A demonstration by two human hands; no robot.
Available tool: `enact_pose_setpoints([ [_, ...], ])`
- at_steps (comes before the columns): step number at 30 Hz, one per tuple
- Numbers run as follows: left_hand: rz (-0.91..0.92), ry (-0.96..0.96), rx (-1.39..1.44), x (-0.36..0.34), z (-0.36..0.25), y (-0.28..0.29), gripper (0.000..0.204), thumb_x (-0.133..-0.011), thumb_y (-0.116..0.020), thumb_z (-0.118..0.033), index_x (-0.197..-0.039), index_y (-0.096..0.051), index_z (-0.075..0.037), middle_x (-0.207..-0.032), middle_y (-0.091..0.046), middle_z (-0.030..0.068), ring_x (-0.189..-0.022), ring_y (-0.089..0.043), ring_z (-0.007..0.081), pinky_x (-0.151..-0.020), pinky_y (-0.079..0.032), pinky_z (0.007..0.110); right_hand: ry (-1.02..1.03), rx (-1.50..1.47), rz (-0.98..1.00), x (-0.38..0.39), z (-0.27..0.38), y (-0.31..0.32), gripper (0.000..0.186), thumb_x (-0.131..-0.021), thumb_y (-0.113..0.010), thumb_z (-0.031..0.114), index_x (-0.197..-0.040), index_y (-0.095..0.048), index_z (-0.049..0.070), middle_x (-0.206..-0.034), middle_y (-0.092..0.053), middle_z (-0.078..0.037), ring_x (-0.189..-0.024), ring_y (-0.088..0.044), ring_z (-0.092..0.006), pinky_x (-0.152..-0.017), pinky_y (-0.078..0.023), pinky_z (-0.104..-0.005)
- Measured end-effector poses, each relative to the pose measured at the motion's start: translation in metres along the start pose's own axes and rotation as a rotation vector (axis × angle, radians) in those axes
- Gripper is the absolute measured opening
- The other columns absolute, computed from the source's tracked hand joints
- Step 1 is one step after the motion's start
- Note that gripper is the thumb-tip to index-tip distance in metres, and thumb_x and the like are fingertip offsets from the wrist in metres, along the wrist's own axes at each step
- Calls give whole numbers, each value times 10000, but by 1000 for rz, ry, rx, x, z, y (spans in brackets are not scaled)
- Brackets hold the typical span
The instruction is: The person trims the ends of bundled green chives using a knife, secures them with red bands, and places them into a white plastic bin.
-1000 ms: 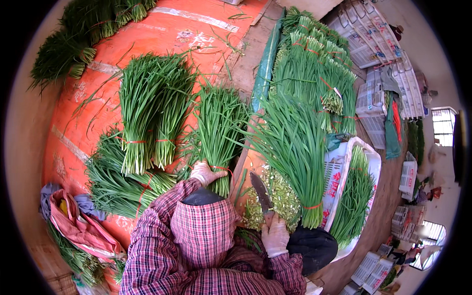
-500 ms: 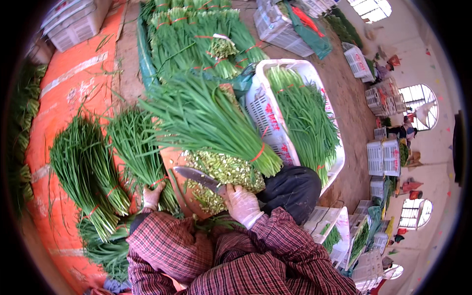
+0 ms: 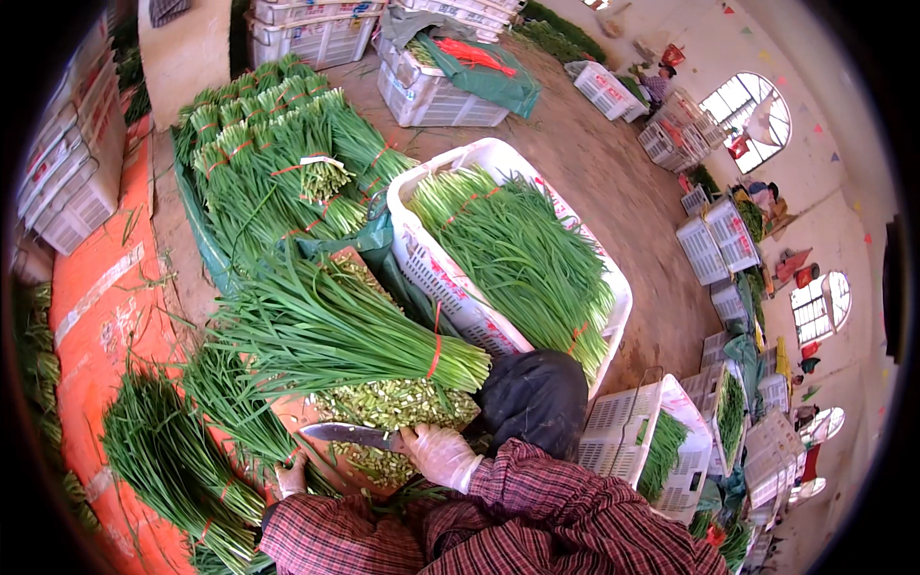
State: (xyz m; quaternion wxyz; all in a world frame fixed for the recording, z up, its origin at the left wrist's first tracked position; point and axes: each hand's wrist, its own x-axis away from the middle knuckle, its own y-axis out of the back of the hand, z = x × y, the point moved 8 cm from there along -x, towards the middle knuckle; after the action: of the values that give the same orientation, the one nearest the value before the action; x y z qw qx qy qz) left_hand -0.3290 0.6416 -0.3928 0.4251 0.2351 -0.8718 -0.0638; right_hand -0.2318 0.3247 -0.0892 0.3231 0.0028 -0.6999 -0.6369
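Observation:
My right hand (image 3: 443,455), in a thin clear glove, grips the handle of a knife (image 3: 350,434). The blade points left, low over a wooden board (image 3: 295,414) strewn with chopped pale stem ends (image 3: 395,408). At the board's left edge my left hand (image 3: 290,476), also gloved, is closed around the stem end of a banded bunch of garlic chives (image 3: 230,407). A larger banded bunch (image 3: 374,340) lies across the board's far part, its cut ends by my dark-trousered knee (image 3: 532,398).
More chive bunches (image 3: 168,460) lie on the orange sheet (image 3: 91,331) at left. Beyond the board is a green-lined stack of bunches (image 3: 268,172). A white crate (image 3: 613,287) of chives stands to the right, other crates (image 3: 628,436) behind my right arm. Distant people work among crates.
The head view has turned, so the scene sits lower and further left, with more of the far crates showing. Both hands keep their grips on the knife and the bunch.

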Motion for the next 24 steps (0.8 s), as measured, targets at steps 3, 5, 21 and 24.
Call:
enact_pose_setpoints([
  [3,-102,-42,66,-14,9,9,835,-801,-860,-317,-1421,-452,67,-1275,-642,161,-1111,-626,290,-964,-494,360,66,-4,-90,-7,3,-5,459,-961,-599,313,-1305,-550,12,-926,-594,-120,-784,-655,-255,-625,-538,-374],
  [5,-127,-28,120,-19,10,9,807,-816,-848,-301,-1420,-455,63,-1271,-642,157,-1105,-627,281,-957,-498,356,78,10,-63,-11,4,-4,434,-954,-605,306,-1265,-558,7,-927,-596,-126,-840,-657,-263,-658,-541,-385],
  [21,-135,-595,414,78,-161,139,503,-970,-690,-136,-1415,-499,1,-1172,-668,89,-1020,-622,163,-912,-516,293,-235,39,67,-80,-108,106,1143,-757,-754,630,-1596,-240,49,-1331,-609,-183,-1224,-603,-314,-995,-458,-428],
  [24,-79,-758,304,164,-274,129,575,-966,-693,-154,-1457,-452,21,-1366,-584,169,-1248,-560,233,-1080,-433,359,-133,121,-98,-84,-98,125,1083,-761,-765,595,-1585,-290,78,-1135,-652,-113,-1053,-644,-261,-904,-484,-389],
])
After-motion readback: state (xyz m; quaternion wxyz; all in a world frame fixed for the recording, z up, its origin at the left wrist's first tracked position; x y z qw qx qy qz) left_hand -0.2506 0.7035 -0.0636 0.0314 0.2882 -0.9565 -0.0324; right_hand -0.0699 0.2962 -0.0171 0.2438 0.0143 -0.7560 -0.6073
